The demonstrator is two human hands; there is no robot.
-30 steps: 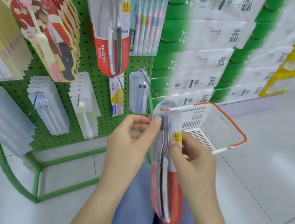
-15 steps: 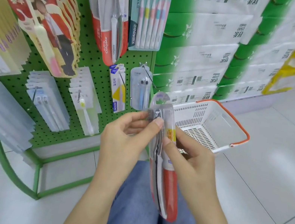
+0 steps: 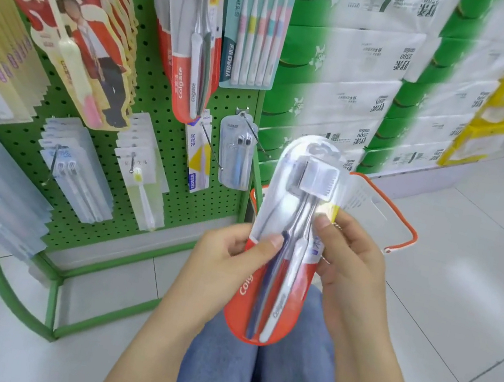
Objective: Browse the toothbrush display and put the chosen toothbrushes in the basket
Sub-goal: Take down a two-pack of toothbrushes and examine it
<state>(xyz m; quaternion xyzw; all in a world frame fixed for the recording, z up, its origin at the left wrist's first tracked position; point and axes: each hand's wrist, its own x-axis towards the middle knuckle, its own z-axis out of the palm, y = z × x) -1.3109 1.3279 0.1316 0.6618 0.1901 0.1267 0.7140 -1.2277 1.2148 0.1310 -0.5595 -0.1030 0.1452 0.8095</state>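
Observation:
I hold a red and clear Colgate two-toothbrush pack (image 3: 276, 282) face up over my lap. My left hand (image 3: 223, 266) grips its left edge, thumb on the front. My right hand (image 3: 349, 258) pinches its right edge near the yellow tag. Behind the pack sits a white basket with an orange rim (image 3: 405, 231), mostly hidden by the pack and my right hand. The green pegboard display (image 3: 165, 101) at left carries more toothbrush packs, among them an identical Colgate pack (image 3: 195, 46) and a pastel multi-pack (image 3: 260, 24).
Stacked green and white tissue packs (image 3: 365, 76) fill the wall behind the basket. Yellow packs (image 3: 502, 100) stand further right. The green display frame (image 3: 52, 300) rests on the tiled floor at left. My blue trousers (image 3: 261, 377) are below the pack.
The pack has turned from edge-on to face up and risen higher in front of the basket. Both hands shifted their hold lower along its sides.

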